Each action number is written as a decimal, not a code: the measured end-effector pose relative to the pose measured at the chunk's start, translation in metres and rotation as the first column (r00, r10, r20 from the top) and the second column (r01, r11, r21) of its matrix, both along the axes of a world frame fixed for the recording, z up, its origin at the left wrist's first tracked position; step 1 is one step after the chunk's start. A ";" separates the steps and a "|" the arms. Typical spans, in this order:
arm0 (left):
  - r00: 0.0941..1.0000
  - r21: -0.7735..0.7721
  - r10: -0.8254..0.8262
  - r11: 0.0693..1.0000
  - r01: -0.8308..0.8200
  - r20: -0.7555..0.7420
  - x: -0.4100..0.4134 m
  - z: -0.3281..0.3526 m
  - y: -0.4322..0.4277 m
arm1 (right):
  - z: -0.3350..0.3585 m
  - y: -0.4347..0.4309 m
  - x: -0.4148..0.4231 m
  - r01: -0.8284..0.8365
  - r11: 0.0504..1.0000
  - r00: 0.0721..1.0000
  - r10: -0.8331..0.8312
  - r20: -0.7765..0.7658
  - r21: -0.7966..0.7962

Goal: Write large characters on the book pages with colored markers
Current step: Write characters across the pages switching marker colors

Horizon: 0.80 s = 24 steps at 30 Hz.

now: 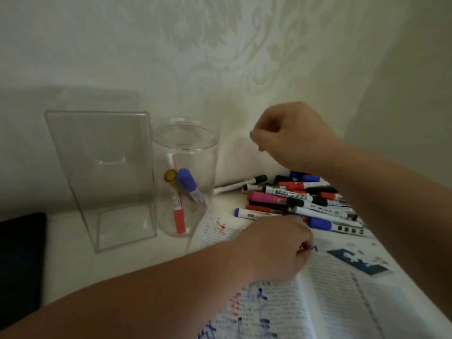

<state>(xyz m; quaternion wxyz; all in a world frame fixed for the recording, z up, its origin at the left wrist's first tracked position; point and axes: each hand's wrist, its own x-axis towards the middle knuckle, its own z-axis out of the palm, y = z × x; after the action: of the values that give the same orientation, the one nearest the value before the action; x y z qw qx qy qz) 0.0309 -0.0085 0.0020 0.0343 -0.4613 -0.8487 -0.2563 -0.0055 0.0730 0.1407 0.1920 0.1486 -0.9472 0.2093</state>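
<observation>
An open book (342, 289) with printed text lies at the lower right, with red and blue scribbled characters on its left page. A pile of colored markers (293, 199) in red, blue, black and pink lies across its far edge. My left hand (276, 245) rests on the book near the spine with its fingers curled under. A bit of blue shows at the fingertips, and I cannot tell what they hold. My right hand (288, 135) hovers above the pile, its fingers curled and pinched together with nothing visible in them.
A clear round jar (186, 140) left of the book holds a red, a yellow-capped and a blue marker. Beside it stands a clear rectangular box (102, 167). A dark flat object (19, 265) lies at the left edge. A patterned wall stands close behind.
</observation>
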 end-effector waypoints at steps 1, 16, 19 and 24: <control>0.999 0.013 -0.042 0.999 0.042 -0.001 0.001 0.000 0.000 | -0.008 0.009 0.000 -0.005 0.985 0.989 -0.021 0.149 0.170; 0.982 0.711 0.132 0.677 -0.188 0.134 -0.007 -0.008 0.001 | -0.051 0.050 0.009 -0.085 0.801 0.925 -0.157 0.345 0.593; 0.965 0.652 0.167 0.712 -0.260 0.203 -0.008 -0.009 0.003 | -0.037 0.074 0.022 0.122 0.966 0.916 -0.198 0.350 0.227; 0.957 0.440 0.139 0.865 -0.242 0.254 -0.006 -0.006 0.005 | -0.056 0.104 0.077 0.097 0.902 0.804 0.177 0.567 -0.420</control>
<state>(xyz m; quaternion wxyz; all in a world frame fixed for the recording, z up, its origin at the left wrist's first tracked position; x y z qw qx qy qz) 0.0247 -0.0032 -0.0041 0.0780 -0.3228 -0.8024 -0.4959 0.0710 0.1769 0.0849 -0.0901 0.0501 -0.8860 0.4521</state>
